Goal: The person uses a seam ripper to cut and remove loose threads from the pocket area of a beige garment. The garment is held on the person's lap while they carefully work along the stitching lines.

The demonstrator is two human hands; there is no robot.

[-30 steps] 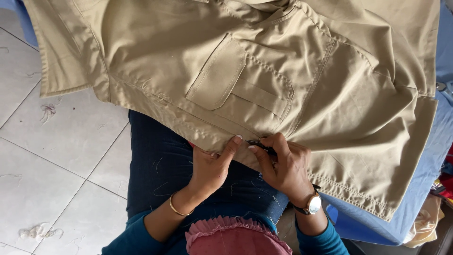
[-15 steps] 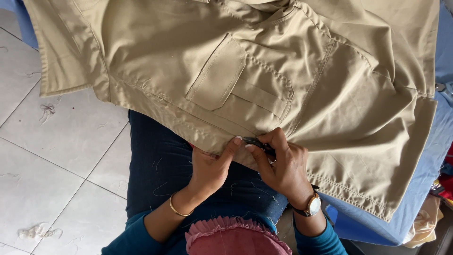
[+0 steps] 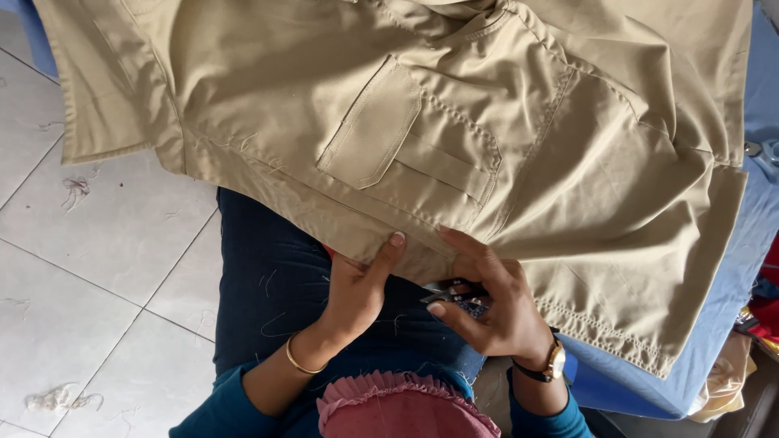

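Note:
A khaki shirt (image 3: pixel 422 122) with a flapped chest pocket (image 3: pixel 406 138) lies spread across the upper half of the view, its lower edge hanging over my lap. My left hand (image 3: pixel 357 284) pinches that lower edge, thumb on top of the cloth. My right hand (image 3: pixel 491 304) sits just right of it, below the same edge, fingers closed around small metal thread snips (image 3: pixel 450 290) whose tips point left toward my left hand.
Blue cloth (image 3: pixel 722 308) covers a table under the shirt at right. White floor tiles (image 3: pixel 89 268) at left carry loose thread scraps (image 3: pixel 57 397). Dark blue jeans (image 3: pixel 268 276) cover my lap. Coloured fabric shows at the far right edge.
My right hand has drawn down off the shirt edge and curled around the snips, which now show below the hem. My left hand keeps its pinch on the edge.

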